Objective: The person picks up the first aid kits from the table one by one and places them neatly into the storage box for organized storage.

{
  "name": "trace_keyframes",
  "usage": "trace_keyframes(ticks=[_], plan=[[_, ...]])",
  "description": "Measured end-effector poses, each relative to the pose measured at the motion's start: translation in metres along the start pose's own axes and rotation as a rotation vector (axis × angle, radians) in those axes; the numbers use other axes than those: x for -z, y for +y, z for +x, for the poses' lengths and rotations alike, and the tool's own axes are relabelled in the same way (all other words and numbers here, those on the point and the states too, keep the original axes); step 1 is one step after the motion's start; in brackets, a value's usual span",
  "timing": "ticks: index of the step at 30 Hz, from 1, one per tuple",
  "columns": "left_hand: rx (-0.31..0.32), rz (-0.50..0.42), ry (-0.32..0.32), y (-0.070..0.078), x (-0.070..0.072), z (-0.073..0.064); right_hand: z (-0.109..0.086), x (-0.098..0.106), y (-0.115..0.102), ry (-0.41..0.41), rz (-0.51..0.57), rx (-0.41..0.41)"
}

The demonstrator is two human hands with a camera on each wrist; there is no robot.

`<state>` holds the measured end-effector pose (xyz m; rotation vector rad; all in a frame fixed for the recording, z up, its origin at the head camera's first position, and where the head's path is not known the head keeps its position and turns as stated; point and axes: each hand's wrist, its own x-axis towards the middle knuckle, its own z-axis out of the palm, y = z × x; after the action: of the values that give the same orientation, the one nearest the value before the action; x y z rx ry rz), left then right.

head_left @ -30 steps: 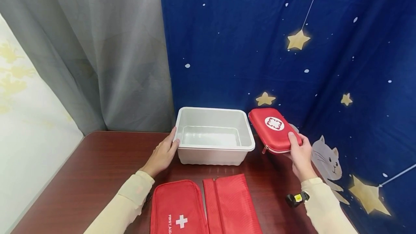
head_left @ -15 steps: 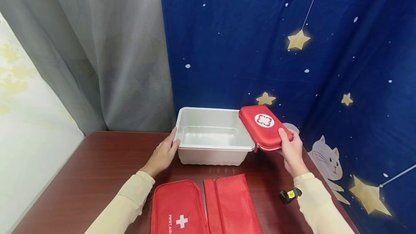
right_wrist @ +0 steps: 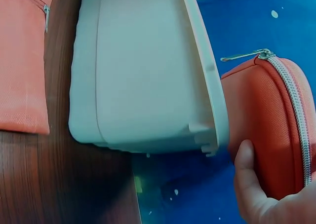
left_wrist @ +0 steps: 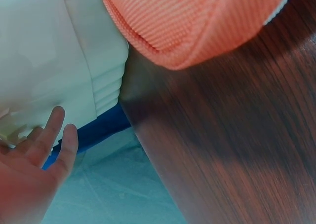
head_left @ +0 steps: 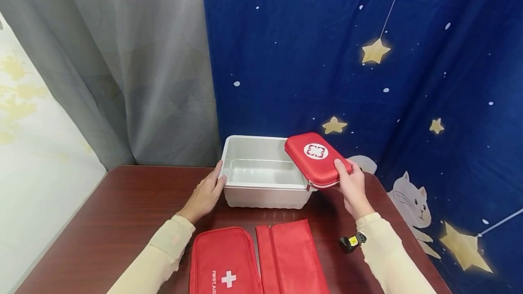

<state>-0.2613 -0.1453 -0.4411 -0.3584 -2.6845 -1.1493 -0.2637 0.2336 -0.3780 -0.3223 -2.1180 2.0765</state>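
My right hand (head_left: 352, 185) grips a red zippered first aid case (head_left: 320, 162) by its near right corner, thumb on top beside the white round emblem. The case is tilted and overlaps the right part of a pale grey plastic bin (head_left: 269, 198) in the head view. In the right wrist view, the case (right_wrist: 266, 120) is up beyond the bin's rim (right_wrist: 210, 76), its zipper pull hanging out. My left hand (head_left: 206, 194) rests against the bin's left end, fingers fairly straight at the rim. The left wrist view shows those fingers (left_wrist: 52, 135) against the bin wall.
A red first aid pouch (head_left: 222, 253) with a white cross and a flat red zippered pouch (head_left: 292, 253) lie side by side before the bin. The dark wooden table (head_left: 135, 212) meets a grey curtain (head_left: 167, 80) and a blue starry curtain (head_left: 286, 58).
My right hand has carried the red first aid case leftward, from beside the bin to over its right part. My left hand has stayed at the bin's left end.
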Motion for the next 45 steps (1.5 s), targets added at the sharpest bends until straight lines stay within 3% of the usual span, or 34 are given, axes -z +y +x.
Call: trace_keyframes(ticks=[13,27,36,45], plan=[[-0.024,0.008,0.021,0.000,0.002,0.002,0.005,-0.022,-0.005,-0.012,-0.016,-0.009],[-0.015,0.018,0.021,-0.001,0.002,0.002,0.008,-0.044,-0.009,0.004,-0.183,0.047],[-0.008,0.002,0.019,-0.003,-0.002,0.001,0.010,-0.061,-0.007,-0.050,-0.258,0.021],[-0.006,0.001,0.019,-0.002,-0.001,0.000,0.014,-0.074,-0.006,-0.097,-0.252,0.000]])
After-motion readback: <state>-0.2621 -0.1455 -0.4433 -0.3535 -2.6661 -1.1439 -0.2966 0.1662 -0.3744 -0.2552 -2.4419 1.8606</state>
